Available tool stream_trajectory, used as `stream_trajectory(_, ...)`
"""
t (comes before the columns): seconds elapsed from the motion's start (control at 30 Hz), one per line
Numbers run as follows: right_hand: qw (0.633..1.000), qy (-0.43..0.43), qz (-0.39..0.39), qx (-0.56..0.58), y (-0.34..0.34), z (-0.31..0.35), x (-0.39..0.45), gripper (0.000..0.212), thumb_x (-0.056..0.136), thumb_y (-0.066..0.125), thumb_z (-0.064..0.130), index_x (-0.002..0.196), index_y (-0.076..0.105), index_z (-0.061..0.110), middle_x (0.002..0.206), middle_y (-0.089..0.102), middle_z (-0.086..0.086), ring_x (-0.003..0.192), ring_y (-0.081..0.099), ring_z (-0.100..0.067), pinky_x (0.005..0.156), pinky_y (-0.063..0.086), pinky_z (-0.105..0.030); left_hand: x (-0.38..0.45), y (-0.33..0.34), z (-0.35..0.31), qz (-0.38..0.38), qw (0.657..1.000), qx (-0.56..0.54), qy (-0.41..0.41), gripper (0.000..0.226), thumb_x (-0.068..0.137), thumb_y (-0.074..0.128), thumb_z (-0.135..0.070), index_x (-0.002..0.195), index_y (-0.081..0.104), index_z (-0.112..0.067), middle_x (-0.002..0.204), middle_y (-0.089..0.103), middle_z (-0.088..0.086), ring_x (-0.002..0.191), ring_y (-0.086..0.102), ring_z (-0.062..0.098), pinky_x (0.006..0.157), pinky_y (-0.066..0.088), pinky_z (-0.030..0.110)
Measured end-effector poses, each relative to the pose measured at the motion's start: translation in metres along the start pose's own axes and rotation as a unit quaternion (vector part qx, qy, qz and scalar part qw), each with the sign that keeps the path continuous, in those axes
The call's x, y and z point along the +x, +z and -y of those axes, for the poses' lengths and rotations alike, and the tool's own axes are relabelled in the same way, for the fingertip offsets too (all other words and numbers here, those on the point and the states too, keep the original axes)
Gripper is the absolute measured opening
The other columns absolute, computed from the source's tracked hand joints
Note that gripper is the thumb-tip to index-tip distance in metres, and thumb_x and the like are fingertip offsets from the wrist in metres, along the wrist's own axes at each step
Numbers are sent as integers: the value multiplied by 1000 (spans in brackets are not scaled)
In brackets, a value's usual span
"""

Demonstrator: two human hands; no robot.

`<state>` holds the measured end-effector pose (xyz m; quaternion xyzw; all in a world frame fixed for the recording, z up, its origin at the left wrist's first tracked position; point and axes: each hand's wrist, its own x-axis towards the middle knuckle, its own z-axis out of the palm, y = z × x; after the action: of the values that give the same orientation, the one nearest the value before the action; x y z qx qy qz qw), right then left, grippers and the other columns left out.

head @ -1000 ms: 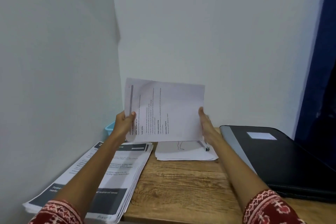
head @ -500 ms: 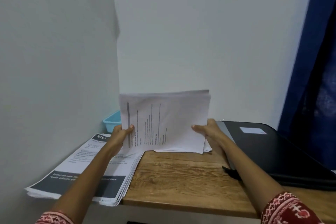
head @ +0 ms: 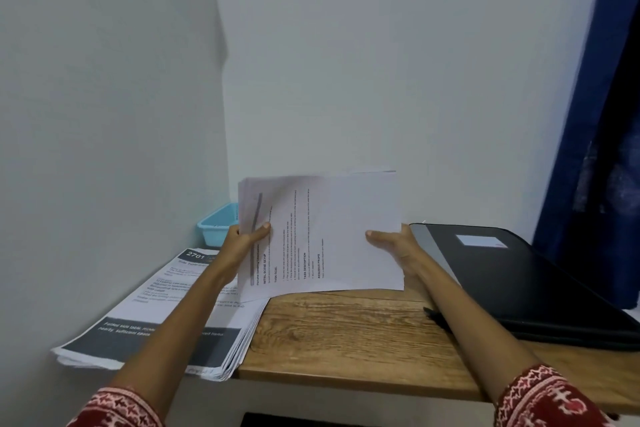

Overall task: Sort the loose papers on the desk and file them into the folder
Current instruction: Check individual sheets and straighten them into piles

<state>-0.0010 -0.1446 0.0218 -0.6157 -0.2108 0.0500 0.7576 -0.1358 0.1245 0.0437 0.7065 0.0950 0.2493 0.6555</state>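
Observation:
Both my hands hold a thin stack of white printed sheets [head: 332,236] upright above the wooden desk [head: 349,336], text running sideways. My left hand [head: 244,241] grips its left edge with the thumb on the front. My right hand [head: 394,248] grips the right edge. A closed black folder [head: 512,284] with a white label lies flat on the desk to the right, apart from the sheets. A thick pile of printed papers with dark header bars [head: 162,319] lies on the desk's left side under my left forearm.
A small light-blue tray [head: 216,227] sits in the back left corner against the wall. A black pen [head: 438,317] lies on the desk beside the folder, partly under my right forearm. White walls close in behind and left; a dark blue curtain [head: 599,121] hangs at right.
The small white pile that lay at the back of the desk is now gathered behind the held sheet. The stack has come lower, and my right hand shifted to grip its lower right edge.

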Motion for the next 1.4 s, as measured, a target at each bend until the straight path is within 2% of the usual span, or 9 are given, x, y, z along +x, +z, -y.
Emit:
stream_trajectory(0.33, 997, 14, -32, -73, 16, 8, -37, 31, 78, 73, -2, 93, 53, 18, 96, 64, 2, 91, 63, -15, 87, 47, -28, 2, 8, 14, -25, 998, 59, 12, 42, 88, 58, -29, 121, 51, -3, 115, 61, 16, 104, 58, 33, 91, 47, 48)
stream_trajectory(0.47, 994, 39, -5, -101, 19, 17, -27, 45, 79, 74, 5, 120, 56, 1, 111, 65, -4, 92, 63, -15, 73, 51, -16, 1, 14, 26, -50, 997, 53, -17, 44, 95, 48, -29, 125, 47, 3, 124, 56, 19, 117, 51, 35, 96, 40, 42)
stream_trajectory(0.6, 995, 23, -95, 25, 18, 37, -2, 58, 76, 77, 28, 123, 54, 3, 121, 61, -12, 97, 65, -26, 79, 56, -34, 7, 27, -2, -152, 987, -31, -31, 41, 98, 44, -24, 129, 43, 3, 128, 53, 17, 119, 49, 33, 91, 39, 35)
stream_trajectory(0.7, 993, 85, 5, 78, 44, 45, -6, 73, 60, 76, 49, 120, 53, 12, 119, 62, -14, 99, 65, -25, 78, 56, -39, 5, 50, -12, -154, 977, -131, -64, 41, 99, 44, -23, 132, 40, 2, 127, 53, 13, 119, 51, 30, 93, 42, 34)
stream_trajectory(0.77, 989, 81, 51, 115, 67, 42, -7, 58, 71, 75, 36, 119, 58, 9, 115, 65, -12, 101, 64, -24, 80, 56, -40, 0, 75, -7, -131, 976, -162, -69, 42, 98, 47, -23, 131, 43, 1, 129, 54, 13, 117, 53, 31, 98, 44, 36)
stream_trajectory(0.87, 981, 51, -64, 175, 83, 39, -1, 28, 77, 74, 1, 103, 64, 0, 99, 67, -14, 90, 65, -29, 83, 55, -45, -16, 99, -2, -81, 975, -192, -77, 41, 96, 51, -23, 130, 45, -2, 121, 58, 9, 110, 57, 27, 95, 47, 38)
stream_trajectory(1.07, 991, 31, -95, 94, 40, 50, 5, 66, 72, 77, 2, 125, 38, 8, 117, 57, -15, 107, 60, -32, 91, 51, -50, -13, 45, -29, 52, 969, -242, -26, 28, 92, 54, -21, 116, 56, -8, 109, 64, 11, 94, 61, 26, 72, 55, 37)
stream_trajectory(1.2, 998, -24, -54, 26, 27, 62, 2, 58, 73, 77, 0, 120, 44, 0, 111, 60, -14, 103, 61, -31, 89, 53, -43, -9, 13, -57, 197, 961, -192, -35, 23, 72, 67, -29, 87, 72, -13, 81, 71, 7, 70, 68, 19, 57, 55, 23)
stream_trajectory(1.4, 997, -60, -6, -53, 56, 60, -5, 46, 77, 74, 3, 117, 52, -1, 103, 64, -11, 85, 63, -17, 67, 53, -20, 14, 38, -63, 18, 999, -16, 34, 45, 88, 62, -27, 124, 53, -2, 120, 60, 14, 100, 59, 28, 86, 49, 36)
